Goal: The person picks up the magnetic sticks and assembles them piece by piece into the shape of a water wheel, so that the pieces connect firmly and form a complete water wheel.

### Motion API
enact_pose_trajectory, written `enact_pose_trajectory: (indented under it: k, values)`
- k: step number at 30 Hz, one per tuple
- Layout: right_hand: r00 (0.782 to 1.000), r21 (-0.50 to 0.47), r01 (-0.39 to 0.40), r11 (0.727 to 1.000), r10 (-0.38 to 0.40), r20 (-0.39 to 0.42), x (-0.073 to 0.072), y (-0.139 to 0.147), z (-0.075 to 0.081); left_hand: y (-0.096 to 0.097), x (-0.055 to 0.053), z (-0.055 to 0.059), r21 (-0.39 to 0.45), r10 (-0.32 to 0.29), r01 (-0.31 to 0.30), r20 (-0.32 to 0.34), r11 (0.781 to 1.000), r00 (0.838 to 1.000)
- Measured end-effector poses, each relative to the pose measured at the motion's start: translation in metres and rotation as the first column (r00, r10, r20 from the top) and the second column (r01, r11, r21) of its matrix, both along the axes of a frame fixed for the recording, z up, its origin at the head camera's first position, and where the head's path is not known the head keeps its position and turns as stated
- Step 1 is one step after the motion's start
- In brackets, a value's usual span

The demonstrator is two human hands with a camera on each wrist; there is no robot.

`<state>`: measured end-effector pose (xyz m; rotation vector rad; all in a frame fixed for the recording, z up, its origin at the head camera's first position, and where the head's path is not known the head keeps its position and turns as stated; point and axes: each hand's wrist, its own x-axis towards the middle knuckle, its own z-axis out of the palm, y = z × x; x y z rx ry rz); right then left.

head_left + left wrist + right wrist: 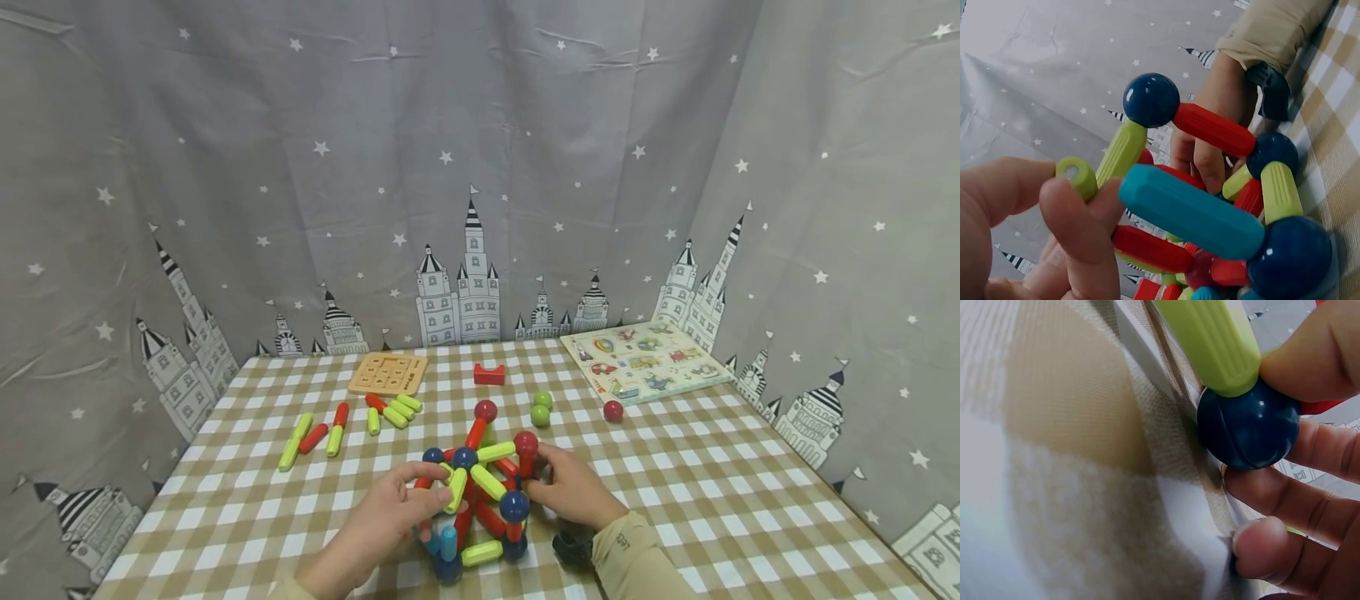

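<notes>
A magnetic stick-and-ball structure of red, lime and teal rods and blue and red balls stands on the checked tablecloth. My left hand (390,508) is at its left side, pinching a lime rod (1077,177) between thumb and finger; that rod's bare end faces the left wrist camera. A teal rod (1191,212) slants up from a blue ball (1290,257) nearby. On the structure's right side, my right hand (573,487) grips a dark blue ball (1249,425), which has a lime rod (1213,344) attached. The structure's inner joints are partly hidden.
Loose lime and red rods (296,442) lie to the left. Behind are a wooden number puzzle (388,373), a red block (489,375), green balls (541,415) and a red ball (612,411). A picture puzzle board (648,358) lies at the back right.
</notes>
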<state>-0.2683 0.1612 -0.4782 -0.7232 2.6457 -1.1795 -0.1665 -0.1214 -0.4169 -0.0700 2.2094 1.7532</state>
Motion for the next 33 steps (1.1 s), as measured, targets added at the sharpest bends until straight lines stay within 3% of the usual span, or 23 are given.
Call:
enact_pose_trajectory:
  k: [10, 12, 14, 15, 16, 18, 19, 20, 21, 22, 23, 25, 28, 30, 33]
  values:
    - [1.0, -0.021, -0.018, 1.0, 0.017, -0.003, -0.003, 0.003, -0.001, -0.009, -0.005, -0.005, 0.015, -0.021, 0.022, -0.057, 1.0, 0.998]
    - [0.999, -0.075, 0.042, 0.996, -0.041, 0.013, -0.005, 0.006, 0.001, -0.013, -0.012, -0.009, -0.02, 0.025, -0.027, -0.126, 0.999, 0.992]
    - [0.982, -0.153, 0.184, 0.971, -0.189, -0.015, -0.009, 0.01, 0.002, -0.018, -0.02, -0.014, -0.097, 0.07, -0.091, -0.203, 0.991, 0.977]
    - [0.956, -0.204, 0.272, 0.94, -0.288, -0.052, -0.012, 0.013, 0.001, -0.022, -0.025, -0.017, -0.142, 0.08, -0.115, -0.233, 0.983, 0.969]
    - [0.91, -0.261, 0.369, 0.892, -0.404, -0.096, -0.016, 0.017, 0.0, -0.026, -0.03, -0.022, -0.184, 0.08, -0.13, -0.257, 0.974, 0.963]
    - [0.784, -0.359, 0.518, 0.777, -0.599, -0.165, -0.025, 0.026, -0.004, -0.034, -0.039, -0.033, -0.262, 0.047, -0.118, -0.261, 0.958, 0.964]
    - [0.719, -0.39, 0.557, 0.733, -0.661, -0.216, -0.03, 0.032, -0.008, -0.038, -0.042, -0.038, -0.285, 0.012, -0.084, -0.248, 0.955, 0.969]
    - [0.671, -0.401, 0.582, 0.708, -0.696, -0.255, -0.033, 0.037, -0.011, -0.041, -0.045, -0.044, -0.301, -0.034, -0.041, -0.24, 0.953, 0.97]
    - [0.646, -0.399, 0.595, 0.697, -0.711, -0.278, -0.037, 0.042, -0.014, -0.043, -0.047, -0.048, -0.305, -0.076, 0.0, -0.238, 0.952, 0.968]
    - [0.643, -0.374, 0.608, 0.7, -0.711, -0.286, -0.04, 0.046, -0.016, -0.045, -0.049, -0.052, -0.307, -0.111, 0.033, -0.241, 0.951, 0.964]
    - [0.659, -0.33, 0.615, 0.717, -0.696, -0.284, -0.043, 0.05, -0.018, -0.046, -0.051, -0.055, -0.314, -0.141, 0.058, -0.248, 0.947, 0.958]
    - [0.709, -0.22, 0.613, 0.759, -0.651, -0.27, -0.046, 0.056, -0.021, -0.046, -0.052, -0.059, -0.326, -0.181, 0.085, -0.276, 0.942, 0.944]
    - [0.773, -0.062, 0.604, 0.795, -0.603, -0.196, -0.047, 0.058, -0.02, -0.046, -0.052, -0.061, -0.341, -0.194, 0.081, -0.312, 0.936, 0.93]
    - [0.788, -0.013, 0.596, 0.803, -0.588, -0.182, -0.049, 0.058, -0.019, -0.047, -0.053, -0.062, -0.361, -0.199, 0.071, -0.332, 0.93, 0.922]
    - [0.785, 0.017, 0.602, 0.798, -0.588, -0.192, -0.051, 0.056, -0.019, -0.048, -0.053, -0.063, -0.376, -0.207, 0.065, -0.351, 0.925, 0.913]
